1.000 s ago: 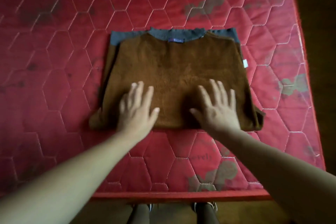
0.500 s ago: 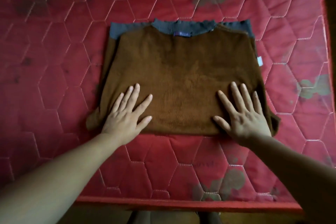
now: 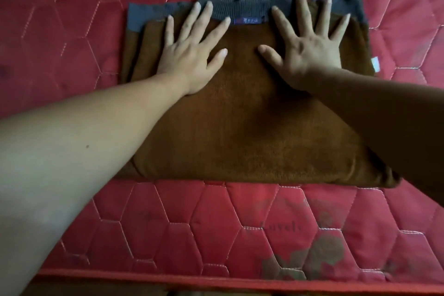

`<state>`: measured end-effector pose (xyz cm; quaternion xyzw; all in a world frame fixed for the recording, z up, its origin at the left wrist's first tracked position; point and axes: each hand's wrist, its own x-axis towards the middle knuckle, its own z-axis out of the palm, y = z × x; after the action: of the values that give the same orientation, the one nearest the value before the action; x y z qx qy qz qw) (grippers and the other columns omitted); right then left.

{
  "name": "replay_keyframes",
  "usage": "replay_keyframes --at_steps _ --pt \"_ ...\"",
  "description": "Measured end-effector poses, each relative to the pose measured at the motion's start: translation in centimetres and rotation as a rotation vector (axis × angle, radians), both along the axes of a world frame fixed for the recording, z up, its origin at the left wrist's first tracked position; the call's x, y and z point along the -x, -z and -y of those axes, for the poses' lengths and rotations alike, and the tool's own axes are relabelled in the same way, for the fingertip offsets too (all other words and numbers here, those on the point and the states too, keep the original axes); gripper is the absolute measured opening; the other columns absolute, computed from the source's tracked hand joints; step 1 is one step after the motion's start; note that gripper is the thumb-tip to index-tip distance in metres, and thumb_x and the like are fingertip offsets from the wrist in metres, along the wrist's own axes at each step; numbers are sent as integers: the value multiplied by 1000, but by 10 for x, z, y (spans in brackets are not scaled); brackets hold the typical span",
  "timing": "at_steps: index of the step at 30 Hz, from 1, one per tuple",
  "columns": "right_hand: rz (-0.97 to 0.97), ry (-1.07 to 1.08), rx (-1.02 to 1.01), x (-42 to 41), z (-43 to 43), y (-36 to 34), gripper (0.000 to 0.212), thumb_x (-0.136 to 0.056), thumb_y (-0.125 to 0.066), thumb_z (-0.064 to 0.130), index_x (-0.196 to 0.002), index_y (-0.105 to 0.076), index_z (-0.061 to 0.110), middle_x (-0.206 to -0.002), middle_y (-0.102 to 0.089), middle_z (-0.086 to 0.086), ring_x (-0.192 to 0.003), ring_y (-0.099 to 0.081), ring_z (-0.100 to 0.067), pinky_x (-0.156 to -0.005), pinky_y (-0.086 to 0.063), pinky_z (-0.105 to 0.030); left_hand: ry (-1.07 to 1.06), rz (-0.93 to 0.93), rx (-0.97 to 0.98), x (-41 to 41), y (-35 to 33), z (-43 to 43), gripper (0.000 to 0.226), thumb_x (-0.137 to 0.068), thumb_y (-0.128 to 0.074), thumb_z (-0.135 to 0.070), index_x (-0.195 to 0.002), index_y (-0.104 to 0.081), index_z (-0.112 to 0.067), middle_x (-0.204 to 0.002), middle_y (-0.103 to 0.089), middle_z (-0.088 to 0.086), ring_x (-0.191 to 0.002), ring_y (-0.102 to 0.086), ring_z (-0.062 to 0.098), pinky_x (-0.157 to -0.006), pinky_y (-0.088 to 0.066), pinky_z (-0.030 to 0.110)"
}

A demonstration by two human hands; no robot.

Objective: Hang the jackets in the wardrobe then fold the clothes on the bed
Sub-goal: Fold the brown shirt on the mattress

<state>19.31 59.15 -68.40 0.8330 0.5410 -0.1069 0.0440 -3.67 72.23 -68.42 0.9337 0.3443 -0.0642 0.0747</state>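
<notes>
Head view: a folded brown sweater [image 3: 252, 132] lies flat at centre on the bed's red quilted mattress [image 3: 72, 31]. Both hands press its upper part, fingers straight and spread wide, gripping nothing: the left hand [image 3: 189, 55] at 11 o'clock, the right hand [image 3: 310, 50] at 1 o'clock, fingertips on the grey collar [image 3: 240, 7]. A blue label [image 3: 247, 20] sits between them. A white tag [image 3: 375, 64] pokes out at 3 o'clock. The forearms cover the sweater's near corners. Greyish stains [image 3: 322, 255] mark the mattress at 5 o'clock.

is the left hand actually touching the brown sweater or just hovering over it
Touching. The head view shows the left hand lying flat on the brown sweater, palm and spread fingers down on the fabric.
</notes>
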Motion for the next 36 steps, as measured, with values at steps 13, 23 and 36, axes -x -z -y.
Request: replay_keyframes --at_steps 13,23,36 --pt "-52 -1 78 44 38 -26 73 -96 -10 73 -159 8 40 -168 19 -6 -152 16 -41 -114 0 -74 -431 33 136 74 -16 46 73 -94 -34 -71 -155 2 -51 -168 13 6 -155 11 24 -120 3 60" --pt "-154 -315 325 120 121 -30 77 -96 -17 70 -151 29 42 -159 41 -3 -142 42 -39 -109 14 -75 -1076 275 772 164 -56 63 97 -71 -86 -47 -150 -32 -29 -142 -55 2 -124 -56 20 -107 -46 42" --pt "-1420 670 -81 69 81 -134 65 -82 -47 83 -119 -65 32 -115 -72 5 -100 -70 -11 -76 -57 -31 -597 396 1137 -30 -158 108 83 -78 -75 -12 -148 -37 -35 -127 -66 -7 -118 -63 13 -103 -50 33"
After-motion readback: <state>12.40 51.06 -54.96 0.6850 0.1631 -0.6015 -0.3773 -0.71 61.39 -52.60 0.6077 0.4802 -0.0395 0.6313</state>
